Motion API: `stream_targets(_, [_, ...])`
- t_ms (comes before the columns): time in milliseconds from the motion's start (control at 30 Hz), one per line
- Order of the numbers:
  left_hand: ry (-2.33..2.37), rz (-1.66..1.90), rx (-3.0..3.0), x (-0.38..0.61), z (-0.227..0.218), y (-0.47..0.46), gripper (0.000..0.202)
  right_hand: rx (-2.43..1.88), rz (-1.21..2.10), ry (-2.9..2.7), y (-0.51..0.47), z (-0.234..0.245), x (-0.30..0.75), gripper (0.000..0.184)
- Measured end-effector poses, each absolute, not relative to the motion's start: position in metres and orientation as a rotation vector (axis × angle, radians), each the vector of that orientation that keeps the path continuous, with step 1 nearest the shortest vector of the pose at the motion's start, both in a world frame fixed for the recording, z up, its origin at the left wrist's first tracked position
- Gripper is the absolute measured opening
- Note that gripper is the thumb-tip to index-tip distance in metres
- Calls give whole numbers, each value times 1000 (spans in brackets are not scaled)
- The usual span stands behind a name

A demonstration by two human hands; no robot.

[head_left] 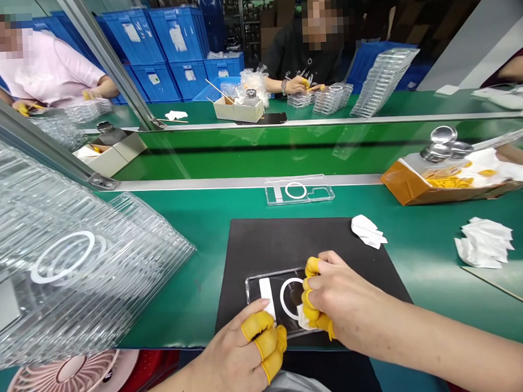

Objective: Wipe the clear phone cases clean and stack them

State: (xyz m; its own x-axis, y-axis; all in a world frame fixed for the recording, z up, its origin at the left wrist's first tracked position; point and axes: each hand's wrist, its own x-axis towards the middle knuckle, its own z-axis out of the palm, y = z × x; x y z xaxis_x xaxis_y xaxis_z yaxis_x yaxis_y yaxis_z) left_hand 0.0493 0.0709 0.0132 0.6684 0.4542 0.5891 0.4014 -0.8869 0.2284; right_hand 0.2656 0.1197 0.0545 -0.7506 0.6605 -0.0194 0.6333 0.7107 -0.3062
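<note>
A clear phone case (255,287) with a white ring and a white strip lies on the black mat (263,242) in front of me. My left hand (246,350), with yellow finger cots on several fingers, grips the case's near left edge, thumb over the white strip. Fingers bent, my right hand (330,297) is closed on a small white wipe (305,319) and presses it against the case beside the ring. Yellow finger cots cover its fingertips too. The right end of the case is hidden behind this hand.
Stacked clear cases (74,273) fill the left side. Another clear case (298,191) lies beyond the mat. Crumpled wipes (484,242) and a thin stick (503,289) are at right, near a box (403,181) of finger cots. Two co-workers sit across the bench behind a metal-framed divider.
</note>
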Motion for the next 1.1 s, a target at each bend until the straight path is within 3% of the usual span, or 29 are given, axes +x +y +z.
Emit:
stream_targets(400, [717, 1039, 2776, 49, 13, 70, 28, -1082, 469, -2926, 123, 58, 260, 20])
stream_targets(1100, [719, 1039, 2767, 49, 11, 71, 22, -1190, 580, -2991, 128, 66, 265, 18])
